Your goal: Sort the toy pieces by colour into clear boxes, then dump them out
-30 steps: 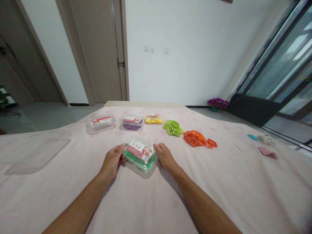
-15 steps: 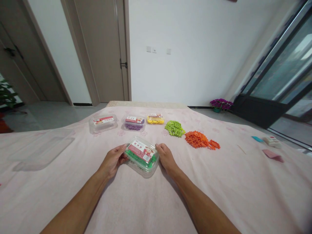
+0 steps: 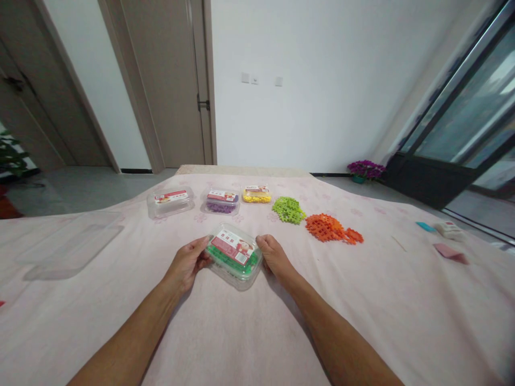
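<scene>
Clear lidded box (image 3: 241, 284), green pieces (image 3: 229, 260) inside, label (image 3: 232, 244) up, askew over pink cloth (image 3: 237, 332)

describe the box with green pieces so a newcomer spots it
On the table's pink cloth, find the left hand and right hand near the middle. Between them they hold a clear labelled box. Its green contents set it apart from the purple-filled box and yellow-filled box farther back.

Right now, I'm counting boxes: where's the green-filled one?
Head view: the green-filled box is just left of centre, held between left hand and right hand.
</scene>
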Motion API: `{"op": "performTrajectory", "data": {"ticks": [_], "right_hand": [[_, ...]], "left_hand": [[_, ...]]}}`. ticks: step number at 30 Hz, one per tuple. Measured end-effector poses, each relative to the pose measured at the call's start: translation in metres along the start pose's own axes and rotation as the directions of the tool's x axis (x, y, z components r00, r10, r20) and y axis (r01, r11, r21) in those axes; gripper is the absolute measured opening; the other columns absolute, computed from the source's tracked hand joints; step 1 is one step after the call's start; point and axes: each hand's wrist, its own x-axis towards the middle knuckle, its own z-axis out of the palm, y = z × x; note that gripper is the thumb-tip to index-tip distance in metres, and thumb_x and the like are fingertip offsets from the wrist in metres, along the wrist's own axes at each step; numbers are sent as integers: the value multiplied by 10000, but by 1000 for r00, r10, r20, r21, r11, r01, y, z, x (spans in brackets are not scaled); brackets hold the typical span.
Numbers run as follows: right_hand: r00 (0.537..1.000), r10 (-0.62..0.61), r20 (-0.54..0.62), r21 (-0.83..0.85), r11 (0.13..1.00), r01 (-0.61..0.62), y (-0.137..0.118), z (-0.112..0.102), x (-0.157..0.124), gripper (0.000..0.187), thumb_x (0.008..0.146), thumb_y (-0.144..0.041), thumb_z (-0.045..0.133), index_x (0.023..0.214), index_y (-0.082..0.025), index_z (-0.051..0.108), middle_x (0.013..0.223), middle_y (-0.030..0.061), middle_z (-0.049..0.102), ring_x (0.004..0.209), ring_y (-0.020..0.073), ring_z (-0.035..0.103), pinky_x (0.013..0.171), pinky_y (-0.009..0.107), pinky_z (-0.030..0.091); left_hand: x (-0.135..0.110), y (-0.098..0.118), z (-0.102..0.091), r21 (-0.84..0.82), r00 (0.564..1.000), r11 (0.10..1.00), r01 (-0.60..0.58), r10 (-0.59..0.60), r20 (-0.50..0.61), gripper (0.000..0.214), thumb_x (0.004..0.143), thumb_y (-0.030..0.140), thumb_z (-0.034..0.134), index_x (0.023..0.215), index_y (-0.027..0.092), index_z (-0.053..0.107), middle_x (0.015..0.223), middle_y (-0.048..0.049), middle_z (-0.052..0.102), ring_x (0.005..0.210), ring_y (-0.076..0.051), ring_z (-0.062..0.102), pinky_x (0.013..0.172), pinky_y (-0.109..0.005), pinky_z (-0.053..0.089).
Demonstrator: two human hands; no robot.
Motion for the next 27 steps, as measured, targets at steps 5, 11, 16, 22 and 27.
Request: {"op": "performTrajectory", "data": {"ticks": [5, 11, 16, 22, 27], "right_hand": [[962, 100, 255, 19, 994, -109, -24, -4, -15, 1063, 631, -620, 818, 1448, -194, 290, 782, -31, 562, 491, 89, 450, 397, 205, 323], [964, 117, 237, 31, 991, -128, -29, 6, -20, 1274, 588, -468, 890, 1538, -169, 96, 924, 18, 592, 536, 71, 450, 400, 191, 340], [965, 90, 245, 50, 993, -105, -21, 6, -16, 1248, 583, -429, 890, 1534, -179, 121, 997, 52, 609, 553, 74, 465, 405, 190, 360], [965, 54, 257, 90, 993, -80, -15, 5, -13, 1233, 572, -426, 892, 1531, -206, 150, 1027, 61, 616, 551, 85, 475, 388, 202, 364], [965, 36, 260, 92, 994, -62, -16, 5, -14, 1217, 580, -411, 891, 1528, -204, 156, 1000, 51, 614, 549, 87, 481, 376, 201, 370]], "left_hand": [[4, -4, -3, -8, 995, 1000, -29, 28, -99, 285, 720, 317, 814, 871, 98, 712, 624, -4, 641, 488, -65, 551, 482, -155, 521], [6, -2, -5, -53, 997, 998, -15, 11, -83, 236, 737, 250, 802, 896, 97, 720, 649, -14, 665, 514, -76, 580, 537, -186, 567], [5, 1, -5, -73, 998, 997, -5, 0, -69, 202, 738, 208, 798, 888, 93, 727, 694, -42, 706, 519, -86, 600, 538, -196, 577], [3, 2, -3, -46, 997, 999, -22, 18, -81, 253, 709, 223, 822, 895, 76, 735, 667, -45, 705, 502, -84, 596, 528, -189, 569], [5, -1, -4, -34, 996, 998, -56, 53, -78, 312, 660, 236, 857, 902, 80, 739, 650, -31, 695, 492, -70, 574, 517, -177, 551]]}}
